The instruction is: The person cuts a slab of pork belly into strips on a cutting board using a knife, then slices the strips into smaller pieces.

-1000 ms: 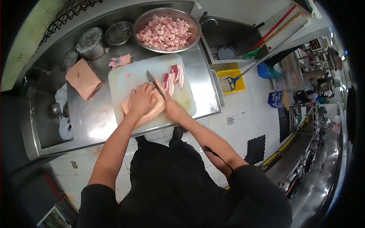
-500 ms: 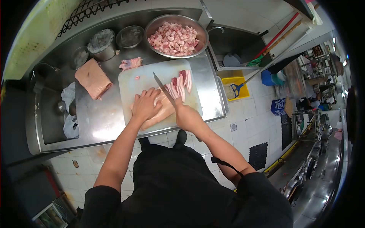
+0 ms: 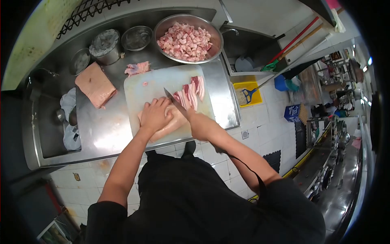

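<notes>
A slab of pale, skin-on meat (image 3: 170,125) lies on the white cutting board (image 3: 138,87). My left hand (image 3: 154,115) rests on it with the fingers spread. Wrapped round the handle of a knife (image 3: 175,101) is my right hand (image 3: 200,125); the handle itself is mostly hidden. The blade points up and to the left, between the slab and several cut strips of layered meat (image 3: 189,94) on the right of the board. A tiny pink scrap (image 3: 145,83) lies near the board's upper left.
Behind the board stands a steel bowl of diced meat (image 3: 187,42), with smaller metal containers (image 3: 105,46) to its left. A meat block (image 3: 96,85) and a trimmed piece (image 3: 137,68) lie on the steel counter (image 3: 105,130). A sink (image 3: 48,122) is at the left.
The blade has turned slightly and its tip sits a little lower. My right hand has moved slightly down and right. The whole view has shifted a little.
</notes>
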The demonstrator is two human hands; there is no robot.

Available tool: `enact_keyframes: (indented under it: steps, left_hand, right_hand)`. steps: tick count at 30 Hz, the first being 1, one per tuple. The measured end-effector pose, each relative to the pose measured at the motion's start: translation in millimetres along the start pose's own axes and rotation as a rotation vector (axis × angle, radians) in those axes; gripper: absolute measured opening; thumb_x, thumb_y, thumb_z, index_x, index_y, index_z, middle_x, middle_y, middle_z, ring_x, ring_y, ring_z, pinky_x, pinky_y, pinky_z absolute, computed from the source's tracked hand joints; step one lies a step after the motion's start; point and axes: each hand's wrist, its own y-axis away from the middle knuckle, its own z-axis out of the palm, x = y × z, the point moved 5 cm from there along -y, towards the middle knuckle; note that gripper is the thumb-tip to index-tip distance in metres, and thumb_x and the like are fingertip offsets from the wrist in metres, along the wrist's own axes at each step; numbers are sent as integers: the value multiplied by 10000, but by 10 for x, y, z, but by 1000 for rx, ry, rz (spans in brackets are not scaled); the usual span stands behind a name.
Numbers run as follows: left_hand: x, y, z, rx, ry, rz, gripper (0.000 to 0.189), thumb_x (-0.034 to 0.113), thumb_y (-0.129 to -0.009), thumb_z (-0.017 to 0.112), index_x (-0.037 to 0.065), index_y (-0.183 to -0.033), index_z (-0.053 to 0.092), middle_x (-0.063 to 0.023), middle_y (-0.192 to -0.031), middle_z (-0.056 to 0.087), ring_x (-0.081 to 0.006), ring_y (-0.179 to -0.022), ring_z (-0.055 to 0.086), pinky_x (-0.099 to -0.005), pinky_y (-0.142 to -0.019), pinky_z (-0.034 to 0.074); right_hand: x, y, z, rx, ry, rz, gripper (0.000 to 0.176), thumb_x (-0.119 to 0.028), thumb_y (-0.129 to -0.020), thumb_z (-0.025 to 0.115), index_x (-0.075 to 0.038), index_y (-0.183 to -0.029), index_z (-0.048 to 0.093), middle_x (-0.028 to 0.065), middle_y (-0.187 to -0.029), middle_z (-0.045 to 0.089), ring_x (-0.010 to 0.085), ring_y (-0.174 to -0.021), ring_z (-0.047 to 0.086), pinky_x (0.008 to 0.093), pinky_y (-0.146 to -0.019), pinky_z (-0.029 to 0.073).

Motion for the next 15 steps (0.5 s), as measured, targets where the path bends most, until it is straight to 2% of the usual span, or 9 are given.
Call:
enact_keyframes:
  steps: [2, 3, 4, 6, 8, 10, 11, 13, 15]
  left_hand:
    - [44, 42, 37, 36, -30, 22, 446, 315, -844, 586, 109, -1239, 590, -64, -1241, 580, -254, -1112, 550, -452, -894, 403]
    - [45, 56, 54, 28, -25, 20, 446, 315, -844, 586, 109, -1239, 590, -64, -1241, 580, -254, -1112, 550, -452, -894, 403]
    - [29, 53, 51, 19, -10, 20, 438, 316, -846, 581, 112, -1233, 595, -60, -1249, 580, -253, -1110, 550, -455, -891, 407]
    - [2, 58, -1, 13, -17, 27, 430, 316, -847, 576, 115, -1227, 601, -56, -1257, 579, -253, -1107, 550, -458, -889, 410]
    - [28, 20, 21, 4, -35, -50, 414, 308, -854, 564, 113, -1217, 612, -56, -1259, 585, -255, -1109, 548, -455, -889, 412]
    - [-2, -13, 62, 84, -66, -27, 413, 307, -855, 563, 112, -1215, 615, -55, -1252, 591, -259, -1106, 549, -456, -889, 414]
    - [20, 50, 100, 140, -100, 15, 411, 307, -857, 563, 110, -1213, 619, -53, -1245, 596, -263, -1103, 550, -458, -890, 417]
    - [40, 30, 13, 82, -40, -4, 409, 304, -856, 564, 110, -1211, 621, -56, -1237, 602, -267, -1101, 552, -459, -896, 418]
    - [22, 54, -15, 19, 1, -11, 407, 301, -855, 566, 109, -1210, 623, -58, -1228, 607, -271, -1099, 553, -460, -901, 420]
  right_hand:
    - [143, -16, 187, 36, -92, 5, 371, 13, -822, 627, 18, -1184, 543, 299, -1081, 679, 444, -980, 685, 518, -816, 545]
    - [-10, -259, 184, 85, 41, -117, 382, 6, -827, 624, 18, -1201, 550, 284, -1060, 687, 445, -962, 686, 530, -805, 541]
    - [-31, -386, 235, 75, 39, -118, 382, 6, -827, 624, 18, -1201, 550, 284, -1060, 687, 445, -962, 686, 530, -805, 541]
    - [-13, -596, 273, 60, -108, 36, 389, -1, -834, 614, 25, -1216, 541, 280, -1032, 690, 456, -943, 685, 537, -807, 538]
    - [-54, -29, 99, 13, -18, -53, 364, -13, -846, 613, 33, -1197, 529, 287, -999, 693, 464, -946, 685, 540, -814, 536]
    - [96, 306, 176, -139, -123, 164, 366, -13, -834, 626, 35, -1184, 531, 281, -1001, 695, 458, -960, 683, 526, -814, 540]
    - [192, 37, 373, -61, -120, 101, 414, 15, -824, 608, 37, -1224, 504, 309, -999, 684, 464, -973, 677, 523, -822, 538]
    - [40, -302, 237, -75, -81, 61, 428, 27, -826, 590, 33, -1241, 485, 326, -1000, 676, 477, -982, 671, 532, -833, 532]
    - [32, -125, 246, -14, -112, -76, 385, 56, -840, 533, 37, -1220, 475, 365, -993, 660, 493, -1011, 657, 555, -847, 515]
